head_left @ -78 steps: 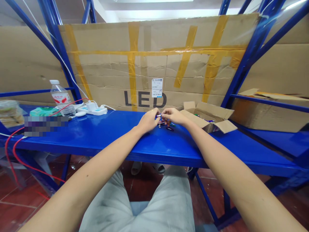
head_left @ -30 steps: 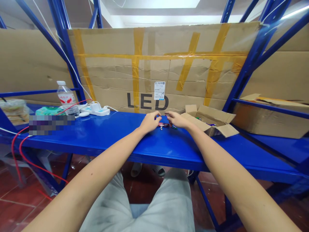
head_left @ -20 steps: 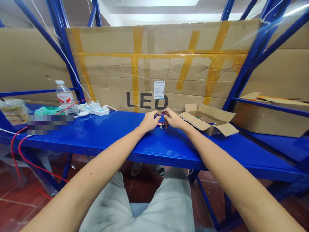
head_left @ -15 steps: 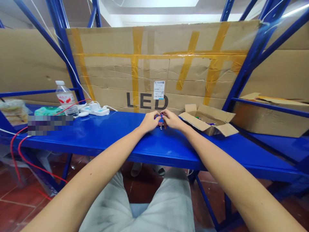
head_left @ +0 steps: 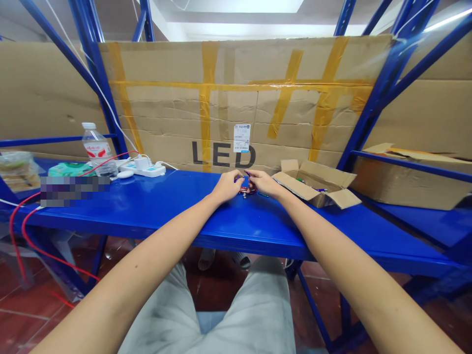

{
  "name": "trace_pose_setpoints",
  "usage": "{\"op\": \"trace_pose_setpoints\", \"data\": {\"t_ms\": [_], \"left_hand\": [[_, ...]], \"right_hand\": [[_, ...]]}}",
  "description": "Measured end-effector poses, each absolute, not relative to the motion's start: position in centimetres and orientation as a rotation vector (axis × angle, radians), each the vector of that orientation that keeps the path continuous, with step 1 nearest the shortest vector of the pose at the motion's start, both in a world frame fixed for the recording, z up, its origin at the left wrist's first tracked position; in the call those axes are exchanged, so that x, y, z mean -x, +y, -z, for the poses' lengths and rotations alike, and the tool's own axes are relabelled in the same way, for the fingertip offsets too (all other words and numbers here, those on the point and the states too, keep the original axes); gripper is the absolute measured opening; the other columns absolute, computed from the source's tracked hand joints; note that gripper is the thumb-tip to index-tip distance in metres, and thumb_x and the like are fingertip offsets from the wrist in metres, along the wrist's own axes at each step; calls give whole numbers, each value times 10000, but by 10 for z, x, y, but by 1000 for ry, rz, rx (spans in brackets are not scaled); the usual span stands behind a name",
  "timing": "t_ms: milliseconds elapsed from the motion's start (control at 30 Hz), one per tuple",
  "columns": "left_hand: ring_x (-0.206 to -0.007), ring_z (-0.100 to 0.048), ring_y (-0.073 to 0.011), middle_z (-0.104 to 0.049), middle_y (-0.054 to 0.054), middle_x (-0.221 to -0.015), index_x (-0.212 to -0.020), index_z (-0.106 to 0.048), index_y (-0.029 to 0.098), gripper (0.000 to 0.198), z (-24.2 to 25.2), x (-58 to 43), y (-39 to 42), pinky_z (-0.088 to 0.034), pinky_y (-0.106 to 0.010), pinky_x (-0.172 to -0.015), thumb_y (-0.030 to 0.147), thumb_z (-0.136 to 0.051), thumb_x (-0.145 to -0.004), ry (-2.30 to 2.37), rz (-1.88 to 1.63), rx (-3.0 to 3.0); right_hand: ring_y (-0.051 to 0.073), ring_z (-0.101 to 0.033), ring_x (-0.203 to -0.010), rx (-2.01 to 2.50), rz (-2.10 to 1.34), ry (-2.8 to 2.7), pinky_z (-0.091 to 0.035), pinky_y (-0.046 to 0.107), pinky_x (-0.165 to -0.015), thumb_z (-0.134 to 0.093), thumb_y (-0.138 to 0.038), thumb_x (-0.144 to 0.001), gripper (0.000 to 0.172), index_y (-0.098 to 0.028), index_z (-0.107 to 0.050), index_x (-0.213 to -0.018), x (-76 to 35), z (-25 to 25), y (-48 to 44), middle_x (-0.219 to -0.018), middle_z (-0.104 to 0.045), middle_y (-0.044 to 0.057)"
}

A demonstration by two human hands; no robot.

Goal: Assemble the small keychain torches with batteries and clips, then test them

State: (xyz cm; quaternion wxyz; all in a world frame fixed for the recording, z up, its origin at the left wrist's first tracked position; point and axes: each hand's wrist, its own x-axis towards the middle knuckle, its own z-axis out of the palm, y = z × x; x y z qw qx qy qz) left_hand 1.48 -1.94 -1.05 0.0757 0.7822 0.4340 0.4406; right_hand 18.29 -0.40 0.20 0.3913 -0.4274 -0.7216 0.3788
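Note:
My left hand is closed, with thumb and fingers around a small purple piece that is mostly hidden. Close beside it, my right hand pinches a thin dark purple piece whose end points up to the left. Below and between the hands, a small shiny red object with a silver metal end is on or just above the blue table. A thin green curved thing shows under my right hand. Their exact kinds are too small to make out.
An open cardboard box with small purple and green items stands to the right. On the left are a water bottle, a white power strip, a green packet and red cables. A large cardboard carton walls off the back.
My hands have drawn slightly apart at the fingertips. The dark purple piece now shows in my right fingers, and the green curve has appeared under that hand. The view has shifted slightly.

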Motion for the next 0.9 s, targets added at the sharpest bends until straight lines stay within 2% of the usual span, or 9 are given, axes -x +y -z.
{"op": "trace_pose_setpoints", "data": {"t_ms": [167,300,500,633,700,833,900], "left_hand": [[-841,-645,-195,-739,-61,-911,-923,-700,173,147,12,-14,-18,-487,-298,-776,222,-565,-893,1310,-1317,-2352],[-830,-643,-198,-741,-64,-912,-934,-704,172,158,12,-14,-17,-480,-302,-758,231,-566,-886,1313,-1281,-2393],[-843,-648,-194,-744,-52,-920,-938,-708,183,160,10,-14,-19,-485,-297,-777,214,-560,-887,1304,-1270,-2388],[-845,-648,-195,-744,-50,-918,-925,-708,181,149,9,-15,-20,-487,-297,-796,196,-566,-882,1288,-1279,-2380],[-845,-648,-195,-744,-50,-919,-918,-707,180,144,9,-16,-21,-487,-299,-803,191,-568,-882,1278,-1287,-2373],[-829,-648,-193,-743,-52,-901,-927,-705,172,146,8,-17,-22,-486,-300,-794,210,-569,-888,1272,-1298,-2334],[-833,-649,-192,-743,-53,-903,-932,-703,167,149,7,-17,-22,-485,-298,-795,211,-567,-888,1254,-1310,-2325]], "right_hand": [[150,-679,-631,1017,-1096,-1860,-563,288,-710,-393,-88,-959,351,-135,-559,-1264,-184,1,-4,-594,-617,-23],[149,-682,-588,998,-1132,-1911,-582,307,-678,-398,-77,-955,289,-170,-480,-1217,-185,5,-3,-602,-623,-39],[161,-646,-537,1053,-804,-2076,-507,249,-561,-373,-115,-951,272,-177,-413,-1213,-187,10,0,-549,-552,-72],[130,-585,-523,1074,-600,-2127,-498,267,-602,-360,-175,-960,257,-170,-447,-1201,-186,9,-2,-728,-614,-22],[129,-587,-596,1069,-500,-2161,-503,281,-674,-352,-186,-957,260,-166,-477,-1184,-185,8,-4,-845,-642,19],[205,-618,-912,1019,-315,-2183,-476,346,-860,-352,-194,-941,260,-154,-505,-1148,-184,6,-4,-1050,-661,109],[237,-600,-1020,997,-260,-2171,-456,370,-901,-349,-194,-933,258,-155,-504,-1136,-183,6,-3,-1119,-652,138]]}}
